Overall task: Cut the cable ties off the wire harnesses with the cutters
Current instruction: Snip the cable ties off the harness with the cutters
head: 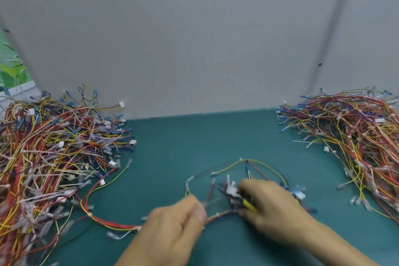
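Near front edge of tabletop (194,140), centre: one wire harness (108,222) lies loose, with thin red, yellow and blue wires looping out and small white plastic connectors at the ends. Left hand (172,224) curls over the bundled stretch and grips it; motion blur, finger detail unclear. Right hand (272,207) wraps the cutters (248,203): yellow handles, dark pointed jaws poking left among the wires by a white connector, jaw gap can't tell. White cable tie (89,215) cinches the harness toward the left. Tabletop is a matte teal mat. Left edge: big tangled left heap (54,147). Back-right corner: right heap (356,131). Smooth grey panel (194,39) along the back edge.
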Demonstrator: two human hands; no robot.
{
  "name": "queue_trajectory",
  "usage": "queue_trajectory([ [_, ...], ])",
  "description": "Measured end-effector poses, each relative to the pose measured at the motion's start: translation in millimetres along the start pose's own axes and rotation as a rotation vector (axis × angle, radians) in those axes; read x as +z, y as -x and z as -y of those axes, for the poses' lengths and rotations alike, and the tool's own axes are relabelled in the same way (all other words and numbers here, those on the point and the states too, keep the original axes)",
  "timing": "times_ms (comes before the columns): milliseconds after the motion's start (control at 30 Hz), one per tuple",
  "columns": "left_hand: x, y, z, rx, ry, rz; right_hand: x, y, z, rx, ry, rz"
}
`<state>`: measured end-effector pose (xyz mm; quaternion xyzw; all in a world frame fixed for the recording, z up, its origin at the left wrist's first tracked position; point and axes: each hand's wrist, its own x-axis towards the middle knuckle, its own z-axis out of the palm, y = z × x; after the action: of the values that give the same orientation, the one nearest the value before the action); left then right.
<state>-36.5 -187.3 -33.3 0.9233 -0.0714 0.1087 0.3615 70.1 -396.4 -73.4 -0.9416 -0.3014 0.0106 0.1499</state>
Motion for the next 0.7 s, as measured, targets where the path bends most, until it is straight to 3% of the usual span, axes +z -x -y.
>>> queue_trajectory([
  [67,24,2,1,0.138,-0.226,-0.080,-12,-21,-3,0.010,0.002,-0.043],
  [100,36,2,0,0.176,-0.284,-0.043,-12,-29,-7,0.003,-0.005,-0.035],
  [167,52,5,-4,0.134,-0.462,0.197,-16,-33,-6,0.013,-0.023,0.043],
  [233,56,11,-5,0.150,-0.530,0.281,-19,-37,-6,-0.006,-0.023,0.080],
  [300,57,15,-2,0.203,-0.571,0.228,-25,-34,-5,0.019,-0.021,0.058],
  [367,50,16,2,0.177,-0.508,0.137,-33,-27,-4,0.045,-0.029,-0.078],
  [467,15,12,8,-0.066,-0.519,0.010,-46,-18,-6,0.259,0.007,-0.222],
  [567,-25,5,40,-0.416,-0.657,-0.202,-43,-16,-8,0.411,0.030,-0.076],
  [633,-41,3,63,-0.606,-0.676,-0.108,-33,-19,-3,0.419,0.025,0.057],
  [700,-40,1,75,-0.732,-0.675,0.006,-20,-24,0,0.441,0.020,0.084],
])
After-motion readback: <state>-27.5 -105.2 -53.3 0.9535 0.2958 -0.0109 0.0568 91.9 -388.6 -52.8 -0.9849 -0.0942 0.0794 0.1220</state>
